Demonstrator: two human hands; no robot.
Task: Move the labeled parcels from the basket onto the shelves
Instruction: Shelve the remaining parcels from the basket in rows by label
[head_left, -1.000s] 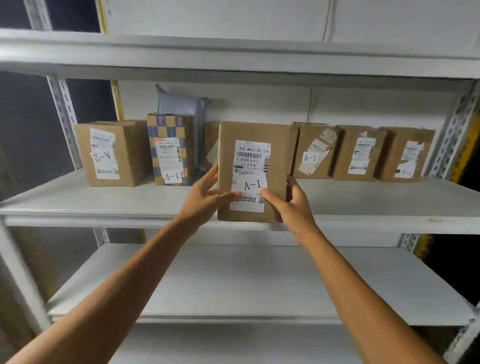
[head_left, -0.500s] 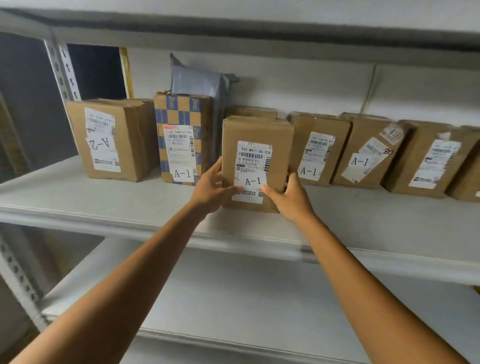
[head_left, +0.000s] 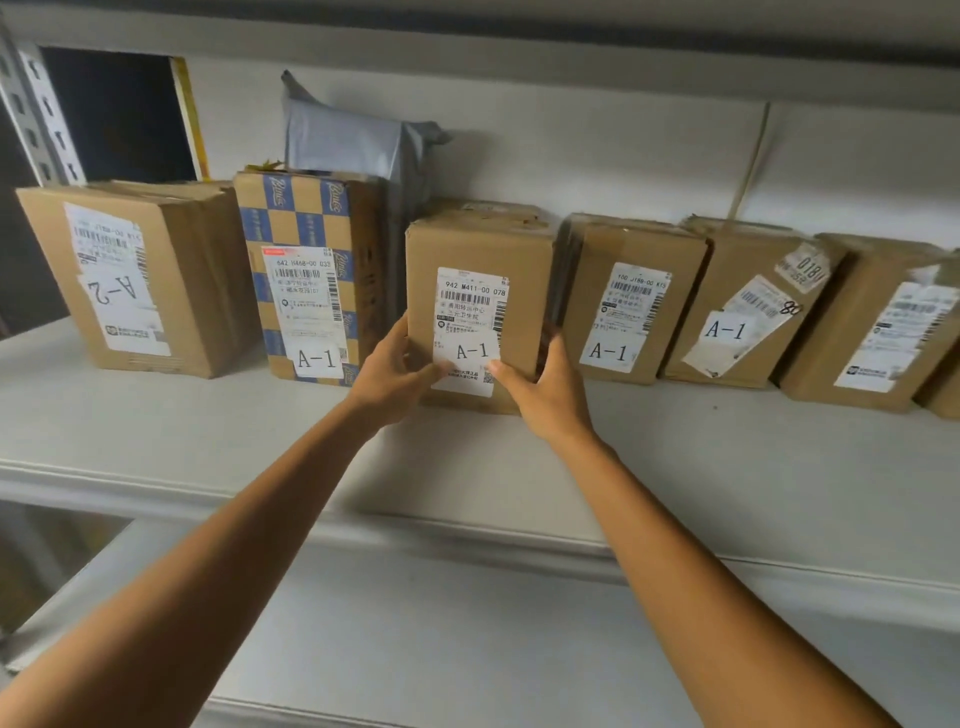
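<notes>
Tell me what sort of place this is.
Likely a parcel sorting or pickup depot: white metal shelving, rows of cardboard parcels bearing courier labels, and location stickers such as A-1.

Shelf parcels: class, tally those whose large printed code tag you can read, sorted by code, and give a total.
A-1: 4, namely the blue-checked box, the held box, the next box to its right and the tilted-label box
A-2: 1, the leftmost box
Total: 5

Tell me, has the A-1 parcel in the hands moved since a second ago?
Yes. The held parcel has gone back onto the shelf, from its front edge into the row between the checkered box and the next A-1 box.
</notes>
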